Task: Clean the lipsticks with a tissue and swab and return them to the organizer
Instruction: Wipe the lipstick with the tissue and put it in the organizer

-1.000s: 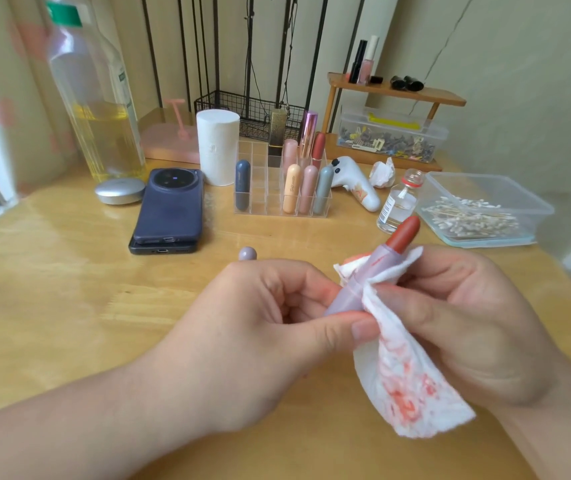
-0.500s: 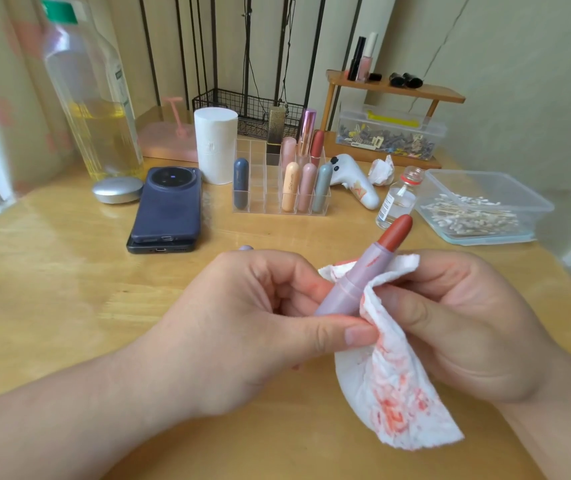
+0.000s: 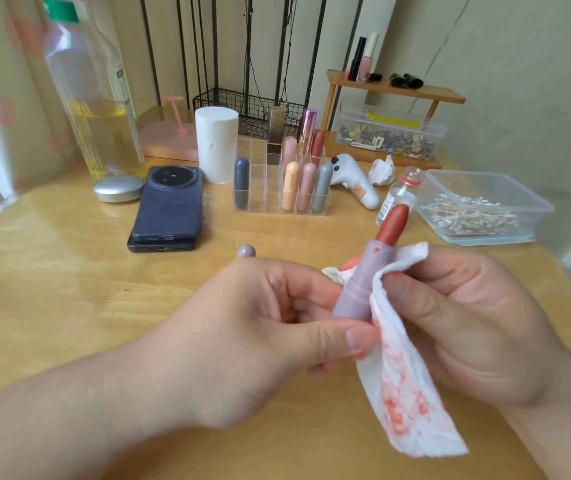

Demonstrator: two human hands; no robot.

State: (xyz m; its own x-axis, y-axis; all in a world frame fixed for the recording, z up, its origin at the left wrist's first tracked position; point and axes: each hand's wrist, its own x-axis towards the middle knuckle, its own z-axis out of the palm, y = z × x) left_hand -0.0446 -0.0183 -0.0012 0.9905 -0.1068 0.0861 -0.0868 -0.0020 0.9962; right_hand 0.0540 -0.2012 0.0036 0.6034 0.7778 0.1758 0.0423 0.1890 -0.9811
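Left hand pinches the base of a lilac plastic lipstick tube, its red-brown stick wound out and tilted up, over the wooden worktop. Right hand pinches a white paper tissue smeared red against the tube's side. Clear acrylic compartment organizer stands well behind; a small lilac piece, probably the cap, lies nearer.

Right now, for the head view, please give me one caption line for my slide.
Left hand holds an uncapped lilac lipstick; right hand presses a red-stained tissue against its tube.
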